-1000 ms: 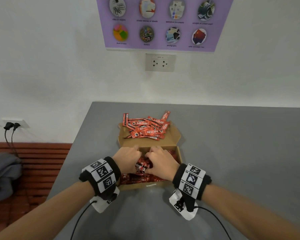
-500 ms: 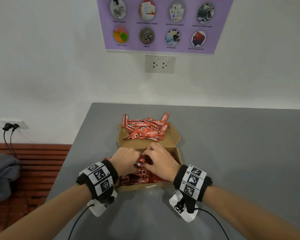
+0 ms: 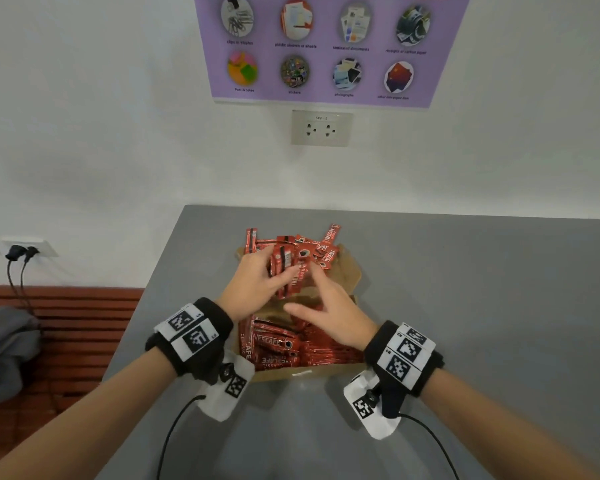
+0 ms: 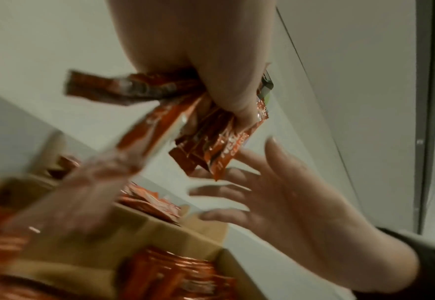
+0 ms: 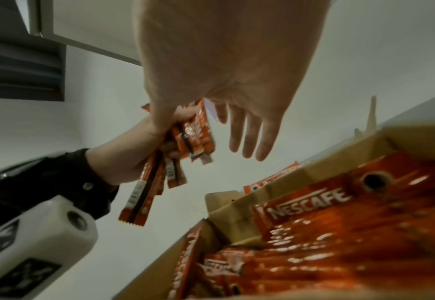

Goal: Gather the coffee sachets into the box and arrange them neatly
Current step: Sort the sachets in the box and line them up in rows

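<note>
An open brown cardboard box [image 3: 355,299] lies on the grey table, its near half filled with red Nescafe sachets [image 3: 274,344]. More loose sachets [image 3: 321,242] are piled on its flat far flap. My left hand [image 3: 257,282] is raised above the box and grips a bunch of sachets [image 3: 290,271], also seen as the fanned bunch of sachets [image 4: 211,146] and the hanging bunch of sachets [image 5: 165,160]. My right hand [image 3: 329,313] hovers beside the bunch with straight fingers [image 5: 252,134], holding nothing.
The grey table [image 3: 482,306] meets a white wall with a socket [image 3: 321,128] and a purple poster [image 3: 329,46]. Left of the table stand a wooden bench [image 3: 59,341] with grey cloth [image 3: 4,351] and plugged-in cables [image 3: 18,268].
Both hands were down in the box's near half among the sachets. Now the left hand has lifted a bunch of sachets up and farther away, and the right hand has let go and opened beside it.
</note>
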`<action>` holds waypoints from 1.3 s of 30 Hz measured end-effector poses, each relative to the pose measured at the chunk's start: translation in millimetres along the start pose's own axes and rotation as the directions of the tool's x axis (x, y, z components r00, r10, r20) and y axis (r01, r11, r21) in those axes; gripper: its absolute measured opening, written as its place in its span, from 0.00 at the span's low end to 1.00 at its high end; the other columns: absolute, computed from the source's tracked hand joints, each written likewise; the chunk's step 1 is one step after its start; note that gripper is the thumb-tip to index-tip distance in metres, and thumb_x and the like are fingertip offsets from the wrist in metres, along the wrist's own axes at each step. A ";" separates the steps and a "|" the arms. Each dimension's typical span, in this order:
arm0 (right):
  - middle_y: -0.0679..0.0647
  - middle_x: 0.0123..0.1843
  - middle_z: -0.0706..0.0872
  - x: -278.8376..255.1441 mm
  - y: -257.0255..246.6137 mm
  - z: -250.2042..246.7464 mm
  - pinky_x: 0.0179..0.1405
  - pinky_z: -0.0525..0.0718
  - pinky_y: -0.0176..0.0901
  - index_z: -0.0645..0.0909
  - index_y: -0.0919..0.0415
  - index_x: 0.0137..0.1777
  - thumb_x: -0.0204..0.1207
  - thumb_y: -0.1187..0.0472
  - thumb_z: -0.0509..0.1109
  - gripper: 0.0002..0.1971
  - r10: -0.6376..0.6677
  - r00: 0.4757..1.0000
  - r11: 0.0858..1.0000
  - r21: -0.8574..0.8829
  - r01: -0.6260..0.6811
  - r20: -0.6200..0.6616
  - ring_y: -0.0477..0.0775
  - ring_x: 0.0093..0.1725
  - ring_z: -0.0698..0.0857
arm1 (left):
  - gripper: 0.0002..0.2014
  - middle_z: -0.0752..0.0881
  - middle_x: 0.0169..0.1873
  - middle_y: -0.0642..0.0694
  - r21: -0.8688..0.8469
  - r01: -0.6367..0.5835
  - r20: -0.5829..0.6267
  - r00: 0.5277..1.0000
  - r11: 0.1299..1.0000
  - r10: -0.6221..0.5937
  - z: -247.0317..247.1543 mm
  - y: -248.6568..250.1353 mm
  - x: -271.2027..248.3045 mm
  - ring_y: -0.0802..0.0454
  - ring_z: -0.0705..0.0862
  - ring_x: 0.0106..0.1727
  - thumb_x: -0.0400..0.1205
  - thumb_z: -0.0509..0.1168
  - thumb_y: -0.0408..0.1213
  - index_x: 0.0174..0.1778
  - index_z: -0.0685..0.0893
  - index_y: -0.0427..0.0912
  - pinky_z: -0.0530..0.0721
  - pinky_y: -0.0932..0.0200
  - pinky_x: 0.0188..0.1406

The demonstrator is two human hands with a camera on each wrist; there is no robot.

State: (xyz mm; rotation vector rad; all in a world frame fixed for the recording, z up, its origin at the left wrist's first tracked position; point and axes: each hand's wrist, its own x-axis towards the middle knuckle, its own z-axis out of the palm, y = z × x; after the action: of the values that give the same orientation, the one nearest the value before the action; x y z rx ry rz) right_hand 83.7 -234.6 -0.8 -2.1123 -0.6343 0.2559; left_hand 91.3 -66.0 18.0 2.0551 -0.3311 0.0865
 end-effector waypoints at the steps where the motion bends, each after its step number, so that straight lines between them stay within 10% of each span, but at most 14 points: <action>1: 0.45 0.73 0.72 0.8 -3.1 2.5 0.73 0.73 0.41 0.54 0.54 0.79 0.72 0.42 0.69 0.41 -0.020 1.000 0.997 0.073 0.021 -0.012 0.39 0.70 0.74 | 0.04 0.89 0.41 0.46 -0.056 0.013 0.007 1.000 0.998 -0.012 5.8 3.9 0.6 0.54 0.88 0.41 0.81 0.65 0.38 0.49 0.83 0.45 0.86 0.61 0.45; 5: 0.34 0.68 0.73 -1.1 -4.2 -3.0 0.67 0.71 0.27 0.54 0.53 0.77 0.71 0.55 0.76 0.40 -0.011 0.995 0.981 0.191 0.030 -0.103 0.32 0.68 0.74 | 0.05 0.90 0.43 0.50 -0.266 0.114 -0.012 0.992 0.957 -0.122 25.2 9.4 1.4 0.58 0.88 0.43 0.82 0.64 0.37 0.49 0.85 0.48 0.85 0.64 0.46; 10: 0.45 0.66 0.80 -21.6 13.2 -13.5 0.67 0.78 0.48 0.57 0.49 0.75 0.78 0.54 0.68 0.30 0.112 0.992 0.986 0.125 -0.106 -0.049 0.42 0.63 0.81 | 0.05 0.84 0.31 0.49 -0.410 0.413 0.245 0.909 0.813 -0.338 54.1 12.4 0.9 0.63 0.81 0.22 0.84 0.61 0.37 0.48 0.81 0.40 0.74 0.71 0.19; 20: 0.56 0.57 0.86 -41.8 34.1 -13.5 0.50 0.86 0.53 0.37 0.54 0.81 0.79 0.51 0.64 0.42 0.366 0.925 0.904 -0.199 -0.379 -0.101 0.55 0.49 0.87 | 0.03 0.85 0.39 0.47 -0.217 0.482 0.276 0.864 0.849 -0.421 92.5 15.9 11.4 0.56 0.81 0.26 0.80 0.67 0.38 0.45 0.79 0.49 0.77 0.66 0.21; 26: 0.58 0.52 0.85 -35.6 33.3 -11.0 0.46 0.86 0.51 0.54 0.63 0.77 0.74 0.55 0.70 0.37 0.433 0.900 0.860 -0.273 -0.431 -0.058 0.57 0.47 0.86 | 0.15 0.85 0.49 0.42 -0.027 0.451 0.248 0.868 0.892 -0.431 89.7 15.0 10.9 0.47 0.84 0.40 0.78 0.68 0.41 0.57 0.77 0.39 0.80 0.60 0.30; 31: 0.59 0.48 0.86 -30.3 26.3 -16.6 0.43 0.87 0.49 0.76 0.66 0.58 0.72 0.58 0.72 0.17 0.395 0.915 0.850 -0.344 -0.399 -0.087 0.57 0.44 0.86 | 0.08 0.81 0.33 0.48 0.066 0.411 0.296 0.862 0.909 -0.411 86.0 14.6 10.9 0.55 0.78 0.26 0.81 0.64 0.37 0.36 0.75 0.46 0.77 0.68 0.22; 39: 0.57 0.53 0.81 -31.7 24.8 -23.4 0.48 0.85 0.49 0.76 0.60 0.61 0.75 0.55 0.69 0.17 0.368 0.922 0.807 -0.451 -0.381 -0.119 0.59 0.49 0.84 | 0.18 0.78 0.40 0.51 -0.040 0.428 0.218 0.885 0.903 -0.410 75.8 14.6 13.9 0.59 0.77 0.29 0.82 0.63 0.38 0.67 0.72 0.40 0.78 0.70 0.24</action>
State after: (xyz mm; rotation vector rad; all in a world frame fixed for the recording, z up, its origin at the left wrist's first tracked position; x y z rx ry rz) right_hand 74.7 -279.6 -8.8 -2.7060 -0.2637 0.3165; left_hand 94.8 -141.3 -3.8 2.0074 -0.0063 -0.4025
